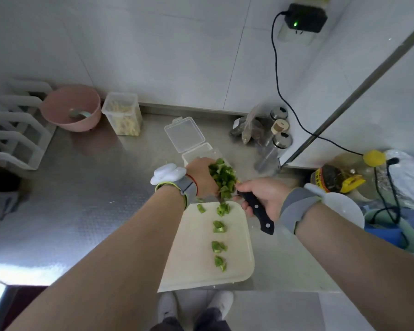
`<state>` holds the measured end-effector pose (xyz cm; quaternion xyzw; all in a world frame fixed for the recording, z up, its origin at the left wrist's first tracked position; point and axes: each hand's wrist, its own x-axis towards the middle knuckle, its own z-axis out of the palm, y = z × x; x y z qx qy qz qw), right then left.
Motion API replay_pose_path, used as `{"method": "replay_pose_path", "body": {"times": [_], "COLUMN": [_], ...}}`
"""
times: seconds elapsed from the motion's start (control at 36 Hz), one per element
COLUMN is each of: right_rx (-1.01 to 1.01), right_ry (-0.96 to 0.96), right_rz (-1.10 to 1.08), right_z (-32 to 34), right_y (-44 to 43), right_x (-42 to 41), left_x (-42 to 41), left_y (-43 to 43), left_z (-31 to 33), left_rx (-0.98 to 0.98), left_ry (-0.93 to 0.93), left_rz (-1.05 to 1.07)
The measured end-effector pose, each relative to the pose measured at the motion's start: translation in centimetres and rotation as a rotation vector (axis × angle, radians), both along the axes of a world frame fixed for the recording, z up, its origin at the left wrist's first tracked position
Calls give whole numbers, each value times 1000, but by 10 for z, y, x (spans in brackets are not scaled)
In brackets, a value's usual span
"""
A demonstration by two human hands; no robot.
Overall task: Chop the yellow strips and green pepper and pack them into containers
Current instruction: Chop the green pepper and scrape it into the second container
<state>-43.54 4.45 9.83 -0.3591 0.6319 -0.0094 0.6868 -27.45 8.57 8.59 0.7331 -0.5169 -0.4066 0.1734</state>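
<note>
Steel tabletop (93,187) meets a white tiled wall behind. One white plastic cutting board (194,247) lies at its front edge, with free room to the left. Five small heaps of pepper pieces (218,226) remain on the board. The left hand (200,177) presses a pile of chopped green pepper (221,177) above one open clear container (196,154); its fingers are hidden. The right hand (265,197) grasps one black-handled knife (257,211). A second clear container with yellow strips (123,115) stands at the wall. The bottle label (330,179) is unreadable.
</note>
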Motion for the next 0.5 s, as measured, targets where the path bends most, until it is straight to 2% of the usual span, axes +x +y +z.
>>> {"method": "replay_pose_path", "body": {"times": [0.08,0.25,0.5], "right_rx": [33,25,118], "right_ry": [28,30,-5], "right_rz": [89,232,244], "right_z": [16,42,41], "right_y": [-15,-36,-49], "right_x": [7,22,28], "left_x": [6,23,30], "left_y": [-7,-17,-30], "left_z": [5,14,21], "left_rx": [24,99,241], "left_ry": [19,274,304], "left_rz": [22,135,99]}}
